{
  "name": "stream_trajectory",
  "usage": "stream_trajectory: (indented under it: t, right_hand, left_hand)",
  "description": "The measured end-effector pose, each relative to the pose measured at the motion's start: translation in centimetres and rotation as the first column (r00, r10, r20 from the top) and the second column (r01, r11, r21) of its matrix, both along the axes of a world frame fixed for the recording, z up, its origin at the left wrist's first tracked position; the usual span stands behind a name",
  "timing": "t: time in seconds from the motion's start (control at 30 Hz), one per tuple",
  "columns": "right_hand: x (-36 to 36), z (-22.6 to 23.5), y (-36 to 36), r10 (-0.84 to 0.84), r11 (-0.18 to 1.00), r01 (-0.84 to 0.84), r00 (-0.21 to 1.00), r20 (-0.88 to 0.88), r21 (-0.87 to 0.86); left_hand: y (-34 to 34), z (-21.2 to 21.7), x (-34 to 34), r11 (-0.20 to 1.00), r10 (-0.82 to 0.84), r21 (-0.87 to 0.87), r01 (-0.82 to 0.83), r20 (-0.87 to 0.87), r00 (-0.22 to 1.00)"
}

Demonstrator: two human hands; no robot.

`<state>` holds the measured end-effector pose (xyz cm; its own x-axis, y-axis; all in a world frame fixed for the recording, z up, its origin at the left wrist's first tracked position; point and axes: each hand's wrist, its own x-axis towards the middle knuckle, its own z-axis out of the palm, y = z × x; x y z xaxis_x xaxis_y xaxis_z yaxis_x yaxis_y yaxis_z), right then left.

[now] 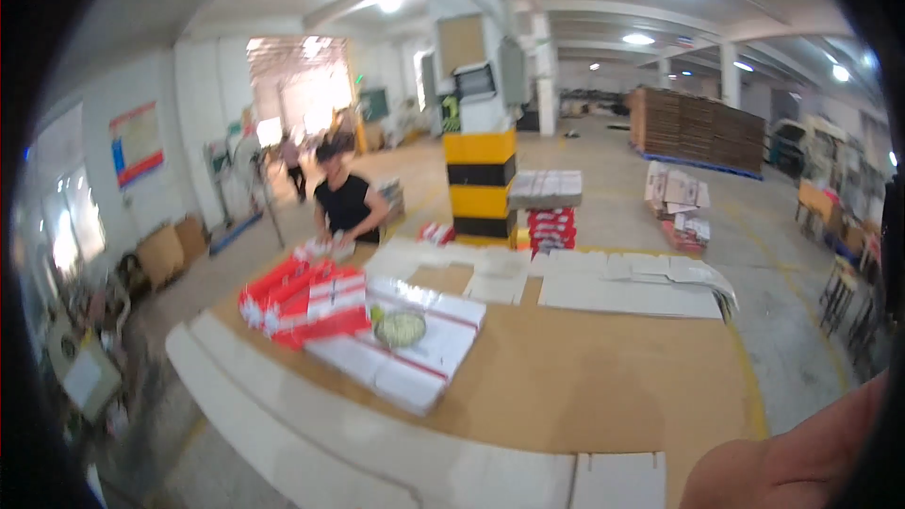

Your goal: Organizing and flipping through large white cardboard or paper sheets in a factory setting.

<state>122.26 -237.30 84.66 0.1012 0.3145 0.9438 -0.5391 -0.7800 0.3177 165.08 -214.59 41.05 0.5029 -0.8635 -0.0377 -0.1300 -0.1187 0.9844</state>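
Only my right forearm (792,457) comes into view, a bare curve of arm at the lower right corner; its hand is cut off by the edge, so I cannot tell whether it is clenched or loose, and my left hand does not show at all. Nearest to that arm is the wide brown work table (584,377), flat and matt like cardboard, with pale flat sheets (311,434) lying along its near edge. Further left on the table sits a stack of flat white cartons with red stripes (415,349), and on top of it rests a roll of clear tape (401,328), greenish and shiny. Just beside that stack, touching it, lies a pile of red and white folded cartons (306,302). Across the table a person in a black top (347,207) bends over more cartons. Behind stands a square pillar banded yellow and black (481,184), with low stacks of boxes at its foot. Far right, a long wall of brown stacked cardboard (698,127) stands on the concrete floor. The left edge is blurred and hard to read.
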Motion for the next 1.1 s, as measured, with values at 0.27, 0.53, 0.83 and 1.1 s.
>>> stream_trajectory:
  t: [0.27,0.53,0.83,1.1]
  right_hand:
    - [3.4,-2.3,-0.6,0.105,0.991,-0.099,0.992,-0.064,0.090]
    - [7.3,-3.0,7.2,0.215,0.838,0.114,0.830,-0.514,0.534]
    - [20.9,-7.7,4.9,0.839,0.413,0.094,0.349,-0.418,0.906]
    - [34.0,-3.1,1.7,0.961,-0.223,-0.410,0.059,0.269,0.885]
  left_hand:
    - [-0.9,-13.0,1.8,0.939,0.342,0.178,-0.294,-0.401,0.850]
    - [-0.4,-8.7,2.4,0.841,0.533,0.253,-0.479,-0.544,0.648]
    - [2.7,-10.7,2.9,0.822,0.566,0.278,-0.497,-0.505,0.652]
    - [-0.5,-7.8,1.7,0.875,0.485,0.257,-0.411,-0.485,0.728]
